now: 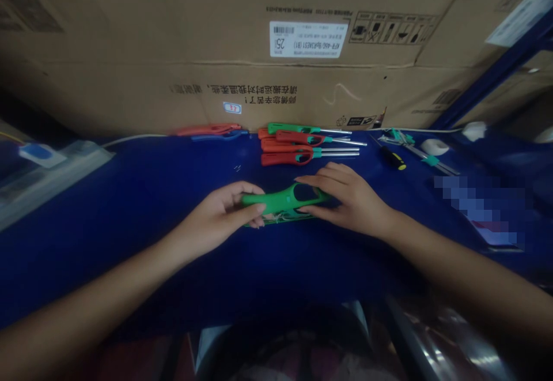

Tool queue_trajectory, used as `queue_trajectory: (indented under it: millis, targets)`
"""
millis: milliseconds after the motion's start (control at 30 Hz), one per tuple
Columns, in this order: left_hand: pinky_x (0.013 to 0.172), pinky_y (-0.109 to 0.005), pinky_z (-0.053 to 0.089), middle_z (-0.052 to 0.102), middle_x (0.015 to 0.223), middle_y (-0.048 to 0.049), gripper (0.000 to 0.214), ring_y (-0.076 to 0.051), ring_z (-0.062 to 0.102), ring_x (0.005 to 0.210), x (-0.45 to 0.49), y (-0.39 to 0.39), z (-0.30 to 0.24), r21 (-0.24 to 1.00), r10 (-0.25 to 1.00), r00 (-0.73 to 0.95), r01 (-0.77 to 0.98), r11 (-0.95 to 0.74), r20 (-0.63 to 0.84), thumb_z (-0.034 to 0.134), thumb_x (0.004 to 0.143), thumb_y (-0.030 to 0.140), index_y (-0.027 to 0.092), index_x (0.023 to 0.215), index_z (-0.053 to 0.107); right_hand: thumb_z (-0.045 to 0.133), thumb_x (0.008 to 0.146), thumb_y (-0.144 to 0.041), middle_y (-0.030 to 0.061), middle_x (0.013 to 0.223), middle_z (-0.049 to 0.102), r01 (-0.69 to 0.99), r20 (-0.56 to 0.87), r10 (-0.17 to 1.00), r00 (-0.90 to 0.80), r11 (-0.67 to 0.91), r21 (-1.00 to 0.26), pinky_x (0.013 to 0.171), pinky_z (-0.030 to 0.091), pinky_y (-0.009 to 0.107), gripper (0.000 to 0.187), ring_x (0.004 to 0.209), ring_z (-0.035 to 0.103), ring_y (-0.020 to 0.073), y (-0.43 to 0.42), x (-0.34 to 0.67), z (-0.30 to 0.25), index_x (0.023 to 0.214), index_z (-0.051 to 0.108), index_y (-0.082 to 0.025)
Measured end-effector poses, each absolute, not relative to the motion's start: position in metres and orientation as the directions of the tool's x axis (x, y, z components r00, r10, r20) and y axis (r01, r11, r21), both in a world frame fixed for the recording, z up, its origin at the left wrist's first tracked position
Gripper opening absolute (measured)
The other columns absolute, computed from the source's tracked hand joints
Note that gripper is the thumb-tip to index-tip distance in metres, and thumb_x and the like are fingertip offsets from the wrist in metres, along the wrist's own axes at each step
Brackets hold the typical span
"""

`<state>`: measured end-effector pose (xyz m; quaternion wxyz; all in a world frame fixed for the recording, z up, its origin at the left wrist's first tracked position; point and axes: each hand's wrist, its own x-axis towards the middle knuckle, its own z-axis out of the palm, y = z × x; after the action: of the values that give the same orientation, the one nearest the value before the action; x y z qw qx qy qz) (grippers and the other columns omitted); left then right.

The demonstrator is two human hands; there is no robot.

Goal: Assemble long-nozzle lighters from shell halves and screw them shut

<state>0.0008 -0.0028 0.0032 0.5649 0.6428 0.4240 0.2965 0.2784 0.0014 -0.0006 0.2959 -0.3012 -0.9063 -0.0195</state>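
A green lighter casing [280, 200] with a trigger opening at its right end lies level between my hands above the blue tabletop. Wrapped around its left end is my left hand [228, 209], thumb on the near side. My right hand [352, 199] grips the right end, fingers over the top edge and thumb below. Along the near side the casing is parted, and small pale inner parts show in the gap; their details are blurred. Beyond the hands lies a pile of red and green long-nosed lighters [287, 156] with metal tubes pointing right.
Red casing pieces [207, 129] and a blue one [220, 136] lie along the large cardboard box [173, 35] at the back. To the right are a yellow-and-black screwdriver [393, 158], metal tubes with green ends [432, 161], a white tape roll [434, 147] and a pixelated flat object [484, 211].
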Motion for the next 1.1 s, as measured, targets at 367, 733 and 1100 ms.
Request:
queue_trajectory:
  millis: [367,733,1100]
  targets:
    - [0.095,-0.033,0.054,0.073,0.113,-0.0041,0.025,-0.021,0.069,0.102,-0.008,-0.005,0.003,0.572,0.759,0.573,0.526,-0.630,0.309,0.070,0.090,0.032,0.023,0.113,0.073,0.070,0.091,-0.039,0.0085,0.099,0.067,0.506,0.424,0.613,-0.667,0.790,-0.347,0.082,0.052,0.038,0.027,0.090,0.060,0.0227,0.000,0.272,0.001,0.108,0.066,-0.019]
    - [0.091,-0.035,0.051,0.070,0.108,-0.0009,0.023,-0.021,0.063,0.103,-0.015,0.001,0.003,0.364,0.687,0.703,0.601,-0.712,0.183,0.070,0.091,0.037,0.028,0.112,0.073,0.066,0.094,-0.042,0.0095,0.108,0.067,0.586,0.262,0.653,-0.711,0.756,-0.292,0.088,0.049,0.041,0.031,0.099,0.060,0.0243,-0.001,0.270,-0.010,0.115,0.066,-0.019]
    - [0.077,-0.029,0.052,0.069,0.111,0.0010,0.025,-0.018,0.068,0.096,-0.015,-0.002,0.005,0.423,0.774,0.622,0.673,-0.607,0.121,0.068,0.089,0.040,0.031,0.113,0.072,0.069,0.092,-0.040,0.0098,0.104,0.066,0.578,0.283,0.666,-0.690,0.742,-0.339,0.088,0.050,0.041,0.031,0.095,0.059,0.0242,-0.001,0.266,-0.013,0.113,0.067,-0.018]
